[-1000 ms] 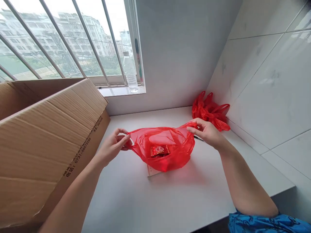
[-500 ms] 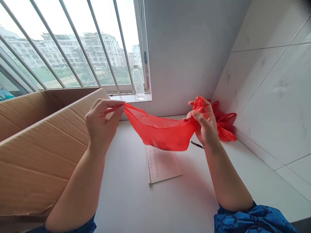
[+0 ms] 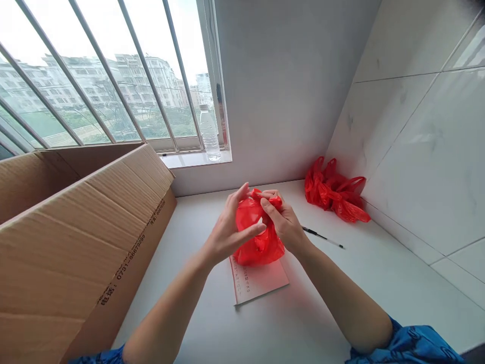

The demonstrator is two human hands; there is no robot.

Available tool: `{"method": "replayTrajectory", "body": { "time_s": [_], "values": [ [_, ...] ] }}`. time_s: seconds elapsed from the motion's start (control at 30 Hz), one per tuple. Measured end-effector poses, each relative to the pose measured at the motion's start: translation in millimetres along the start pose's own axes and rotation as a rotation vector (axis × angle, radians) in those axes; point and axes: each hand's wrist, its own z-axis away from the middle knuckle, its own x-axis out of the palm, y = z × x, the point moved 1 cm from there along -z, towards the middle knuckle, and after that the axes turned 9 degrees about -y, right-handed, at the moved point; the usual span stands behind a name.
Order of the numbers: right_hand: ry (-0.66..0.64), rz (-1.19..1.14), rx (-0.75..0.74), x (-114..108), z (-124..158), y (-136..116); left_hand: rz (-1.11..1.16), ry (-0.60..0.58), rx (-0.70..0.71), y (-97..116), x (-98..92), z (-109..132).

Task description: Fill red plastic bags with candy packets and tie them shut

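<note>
A thin red plastic bag [image 3: 255, 250] hangs bunched between my hands above the white table. My right hand [image 3: 286, 225] grips its gathered top, thumb pressed over the folds. At the bag's left side is my left hand [image 3: 231, 230], its fingers and thumb spread apart and not closed on the plastic; whether the fingertips touch it I cannot tell. Beneath the bag lies a paper booklet [image 3: 261, 288] with printed characters, partly covered by it. A slim black and clear pen [image 3: 326, 237] rests on the table beyond my right wrist.
To the left stands a large open cardboard box [image 3: 87, 237] with printing along its side. More red plastic bags [image 3: 335, 192] lie heaped in the back right corner against the tiled wall [image 3: 428, 167]. A clear plastic bottle [image 3: 209, 134] stands on the sill of the barred window.
My left hand has let go of the stretched end and moved right, beside my right hand. The bag, stretched sideways before, now hangs bunched from my right hand, which has moved left and lower.
</note>
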Motion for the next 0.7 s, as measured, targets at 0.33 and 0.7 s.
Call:
{"method": "replayTrajectory", "body": {
  "time_s": [0.33, 0.7],
  "values": [
    [-0.071, -0.277, 0.201, -16.7, -12.1, 19.9, 1.008, -0.270, -0.576, -46.3, 0.1, -0.8],
    [-0.339, 0.651, -0.061, -27.1, -6.0, 6.3, 0.908, -0.244, -0.595, -43.8, 1.9, -5.3]
  ]
}}
